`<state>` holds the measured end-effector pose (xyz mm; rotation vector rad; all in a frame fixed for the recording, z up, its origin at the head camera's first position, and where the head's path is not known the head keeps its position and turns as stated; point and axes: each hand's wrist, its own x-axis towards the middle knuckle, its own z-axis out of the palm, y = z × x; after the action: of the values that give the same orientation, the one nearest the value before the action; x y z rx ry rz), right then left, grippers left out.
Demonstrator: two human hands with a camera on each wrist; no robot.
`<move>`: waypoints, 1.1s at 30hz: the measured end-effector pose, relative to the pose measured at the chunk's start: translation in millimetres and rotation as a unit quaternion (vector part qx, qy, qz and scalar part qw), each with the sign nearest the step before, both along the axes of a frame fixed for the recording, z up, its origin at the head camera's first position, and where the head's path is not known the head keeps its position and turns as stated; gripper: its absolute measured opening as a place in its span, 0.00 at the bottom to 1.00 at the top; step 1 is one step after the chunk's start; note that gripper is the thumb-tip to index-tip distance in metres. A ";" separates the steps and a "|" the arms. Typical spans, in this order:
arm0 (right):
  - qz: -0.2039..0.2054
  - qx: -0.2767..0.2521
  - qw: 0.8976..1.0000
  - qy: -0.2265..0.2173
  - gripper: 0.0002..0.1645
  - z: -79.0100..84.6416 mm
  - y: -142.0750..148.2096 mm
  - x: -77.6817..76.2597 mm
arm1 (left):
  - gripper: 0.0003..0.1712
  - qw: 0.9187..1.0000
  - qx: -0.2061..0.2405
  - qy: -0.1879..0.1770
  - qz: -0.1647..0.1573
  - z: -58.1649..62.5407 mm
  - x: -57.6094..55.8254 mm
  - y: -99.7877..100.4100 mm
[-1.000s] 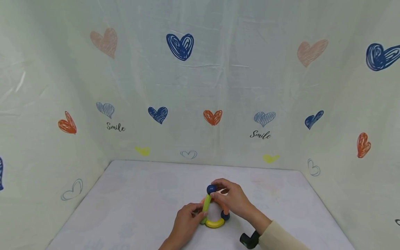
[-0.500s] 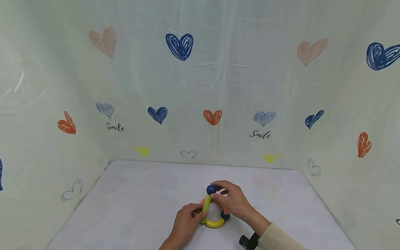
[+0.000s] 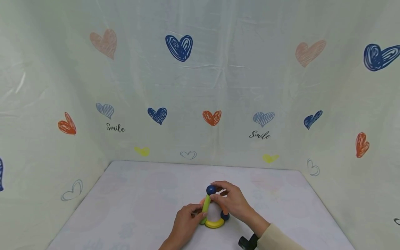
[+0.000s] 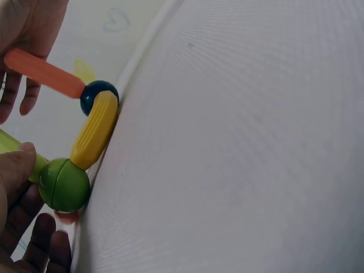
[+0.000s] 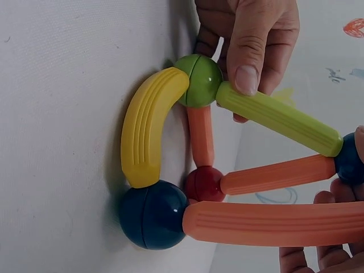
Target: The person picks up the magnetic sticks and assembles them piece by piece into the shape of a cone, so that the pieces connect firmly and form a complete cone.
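Magnetic building sticks and balls form a pyramid-like frame on the table. My left hand (image 3: 186, 222) pinches the light green stick (image 5: 278, 118) just above the green ball (image 5: 199, 79). At the top, my right hand (image 3: 232, 199) holds the upper blue ball (image 3: 211, 190), where the green stick and an orange stick (image 5: 278, 174) meet. The base has a curved yellow stick (image 5: 136, 133), a lower blue ball (image 5: 152, 215), a red ball (image 5: 205, 183) and a short orange stick (image 5: 200, 133). Another orange stick (image 4: 45, 74) rises from the lower blue ball toward my right hand.
The frame stands on a white table (image 3: 140, 194). A pale curtain (image 3: 200, 80) printed with hearts encloses the back and sides. A black cylindrical object (image 3: 248, 242) sits by my right sleeve (image 3: 279, 238).
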<state>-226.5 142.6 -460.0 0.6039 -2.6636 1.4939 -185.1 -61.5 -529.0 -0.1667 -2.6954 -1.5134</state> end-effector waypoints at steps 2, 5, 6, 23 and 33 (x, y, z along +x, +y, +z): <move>-0.002 0.001 1.000 0.000 0.24 -0.1 0.5 0.6 | 0.18 1.000 -0.001 0.000 0.001 0.0 -0.3 0.3; -0.014 0.000 1.000 0.000 0.25 -0.3 2.0 2.4 | 0.18 1.000 0.003 -0.004 0.004 -0.4 -0.6 0.7; -0.019 -0.002 1.000 0.001 0.25 -0.5 3.0 3.4 | 0.18 1.000 0.007 -0.007 0.007 -0.3 -0.6 0.9; -0.112 -0.052 0.992 -0.036 0.20 -24.6 42.8 32.7 | 0.28 0.997 0.072 0.031 -0.003 50.5 -17.3 9.6; -0.109 -0.074 0.991 -0.014 0.13 -37.9 40.0 37.4 | 0.29 0.996 0.068 0.030 -0.040 54.7 -24.3 19.4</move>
<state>-189.0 182.5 -497.9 0.2760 -2.5111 1.6262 -209.4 -42.2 -474.3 -0.3131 -2.5586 -1.6786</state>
